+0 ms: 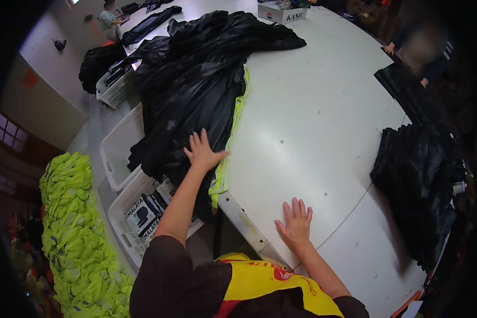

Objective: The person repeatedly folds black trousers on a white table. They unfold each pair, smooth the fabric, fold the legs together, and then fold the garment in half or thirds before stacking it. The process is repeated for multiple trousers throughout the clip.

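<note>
A big heap of thin black fabric garments (pixel 196 79) covers the left part of the white table (pixel 312 127) and hangs over its left edge. My left hand (pixel 202 152) lies spread on the black cloth, its thumb reaching over a neon yellow-green strip (pixel 238 108) along the heap's right border. Nothing is gripped in it. On the bare tabletop near the front edge, my right hand (pixel 296 222) rests with fingers apart, holding nothing.
Neon yellow-green garments (pixel 77 238) are piled at the left. White plastic baskets (pixel 123 204) stand beside the table, one holding packets. More black garments (pixel 413 185) lie at the right, near another person (pixel 432 50). A white box (pixel 282 12) sits at the far end.
</note>
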Action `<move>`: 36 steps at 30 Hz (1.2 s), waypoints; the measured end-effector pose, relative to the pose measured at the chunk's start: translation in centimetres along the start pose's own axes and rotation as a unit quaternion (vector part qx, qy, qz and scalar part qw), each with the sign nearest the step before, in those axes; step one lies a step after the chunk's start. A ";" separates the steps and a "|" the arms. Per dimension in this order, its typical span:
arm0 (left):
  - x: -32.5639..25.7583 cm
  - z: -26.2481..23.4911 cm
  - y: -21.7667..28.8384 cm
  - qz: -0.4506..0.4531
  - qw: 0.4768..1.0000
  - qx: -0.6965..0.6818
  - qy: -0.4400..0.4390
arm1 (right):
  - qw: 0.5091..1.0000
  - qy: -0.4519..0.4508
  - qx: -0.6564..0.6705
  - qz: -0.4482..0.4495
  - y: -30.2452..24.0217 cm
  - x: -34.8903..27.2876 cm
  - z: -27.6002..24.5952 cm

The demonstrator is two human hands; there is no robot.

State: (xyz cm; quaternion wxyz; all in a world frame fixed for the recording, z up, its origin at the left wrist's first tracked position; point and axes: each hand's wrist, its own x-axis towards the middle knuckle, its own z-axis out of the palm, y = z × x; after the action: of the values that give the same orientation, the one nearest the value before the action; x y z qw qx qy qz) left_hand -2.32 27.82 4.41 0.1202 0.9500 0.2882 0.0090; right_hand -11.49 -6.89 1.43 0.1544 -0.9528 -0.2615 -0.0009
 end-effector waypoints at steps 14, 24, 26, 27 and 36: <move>8.3 0.4 -18.6 0.047 0.962 0.264 0.058 | 0.999 0.001 0.036 0.008 0.0 0.7 -0.6; 23.0 -9.4 -8.2 0.092 0.986 0.070 -0.118 | 0.998 -0.023 -0.008 0.051 -0.7 1.9 -0.2; 28.8 -10.0 -5.3 0.123 0.990 -0.026 0.064 | 0.998 -0.025 -0.015 0.048 -0.6 2.0 0.2; 32.8 -9.4 -5.4 0.150 0.979 -0.055 0.126 | 0.998 -0.031 -0.020 0.044 -0.5 2.3 0.1; 47.1 -6.4 0.7 0.018 1.000 -0.001 -0.013 | 0.995 -0.052 -0.061 0.057 -0.3 2.6 0.4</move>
State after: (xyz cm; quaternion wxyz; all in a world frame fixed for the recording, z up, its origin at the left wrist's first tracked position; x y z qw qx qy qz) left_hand 36.80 54.58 8.30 0.1243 0.9551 0.2691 -0.0011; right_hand -9.47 -5.25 1.41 0.0820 -0.9725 -0.2142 0.0410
